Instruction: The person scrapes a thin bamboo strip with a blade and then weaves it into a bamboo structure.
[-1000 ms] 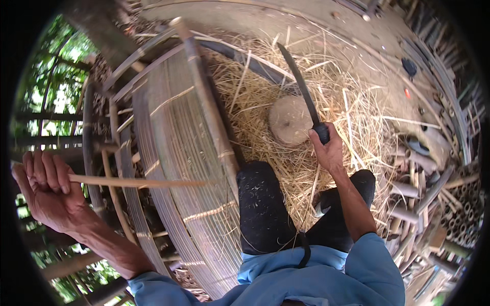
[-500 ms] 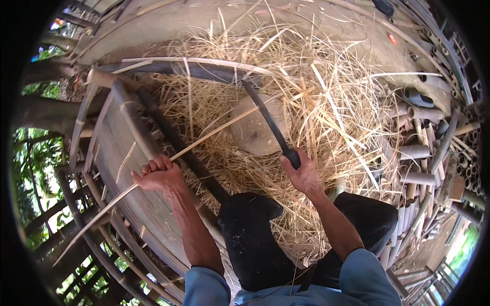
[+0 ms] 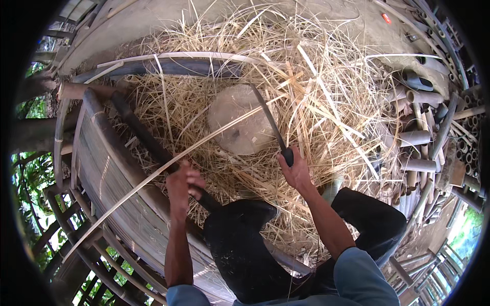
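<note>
A long, thin bamboo strip (image 3: pixel 224 129) runs slantwise from the lower left to the blade of a knife. My left hand (image 3: pixel 182 184) is at the strip's middle, with the strip passing at the thumb side; its other fingers are loosely spread and blurred. My right hand (image 3: pixel 298 172) is closed round the black handle of the long, dark, slightly curved knife (image 3: pixel 269 115), whose blade points up and away from me. The strip's far part crosses above a round wooden block (image 3: pixel 235 125), its end near the blade.
Pale shavings (image 3: pixel 326 122) are heaped round the block. At my left stands a slatted bamboo bench (image 3: pixel 109 160), with a dark pole (image 3: pixel 140 127) alongside. Cut bamboo tubes (image 3: pixel 416 137) are stacked at the right. A dark split bamboo piece (image 3: pixel 173 68) lies beyond the block.
My left hand has gone from a tight fist to loosened fingers and shifted right and nearer to me. The strip has slid slightly past the blade. The knife stays in my right hand.
</note>
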